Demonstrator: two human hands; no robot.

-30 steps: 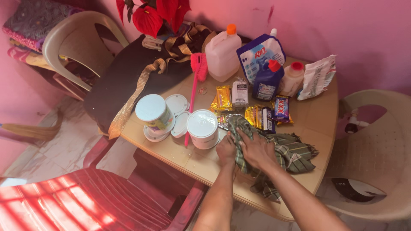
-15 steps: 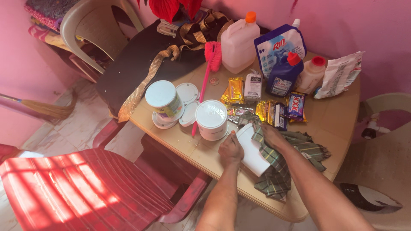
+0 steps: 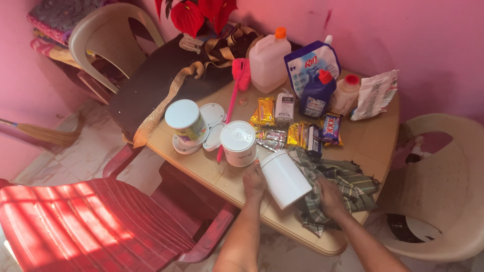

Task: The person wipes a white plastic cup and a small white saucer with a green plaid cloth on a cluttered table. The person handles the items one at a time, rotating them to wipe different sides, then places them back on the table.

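Head view, from left to right: a red plastic chair [image 3: 96,221] fills the near left, pushed close against the beige table [image 3: 375,138], and a cream chair [image 3: 108,43] stands far left behind a dark cloth with a gold border [image 3: 161,83] that drapes over the table's far left corner. On the table's left part a lidded white tub with a printed label [image 3: 185,121] sits on loose round lids [image 3: 212,115], which lie flat beside it as if taken off. A pink long-handled brush [image 3: 233,95] lies slanting between them and a second white tub [image 3: 238,143].

Near the table's front edge, the left hand [image 3: 254,180] presses its fingers against the near side of a plain white cylindrical container [image 3: 284,179]; its grip is partly closed on the wall, apparently to steady it. The container lies tilted on its side, base toward the person and closed top pointing far. The right hand [image 3: 330,196] is bunched into a green checked cloth [image 3: 348,186] just beside the container, its grip closed on a fold of fabric, as a hand holds a rag for wiping.

Farther back lie gold and blue wrapped bars [image 3: 302,132], then a translucent jug with an orange cap [image 3: 267,60], a blue refill pouch [image 3: 308,63], a dark blue bottle [image 3: 316,93], a small red-capped bottle [image 3: 347,93] and a crumpled white bag [image 3: 374,93]. Another cream chair [image 3: 443,186] stands at the right.
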